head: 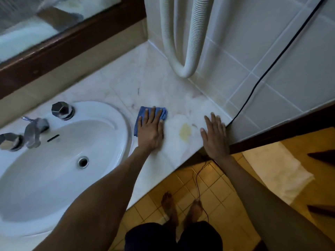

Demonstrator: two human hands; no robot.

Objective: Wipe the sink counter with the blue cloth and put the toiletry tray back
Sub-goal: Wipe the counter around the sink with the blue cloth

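The folded blue cloth (143, 113) lies on the pale marble counter (148, 82), just right of the sink. My left hand (150, 129) presses flat on the cloth with straight fingers and covers most of it. My right hand (214, 136) rests flat on the counter near its right end, fingers spread, holding nothing. Between the two hands there is a yellowish stain (185, 131) on the marble. No toiletry tray is in view.
A white oval sink (116, 113) with a chrome tap (34, 131) and two knobs fills the left. A white ribbed hose (186, 51) hangs against the tiled wall, and a black cable (262, 77) runs down it. A mirror is behind; a white mat (275, 176) lies on the floor.
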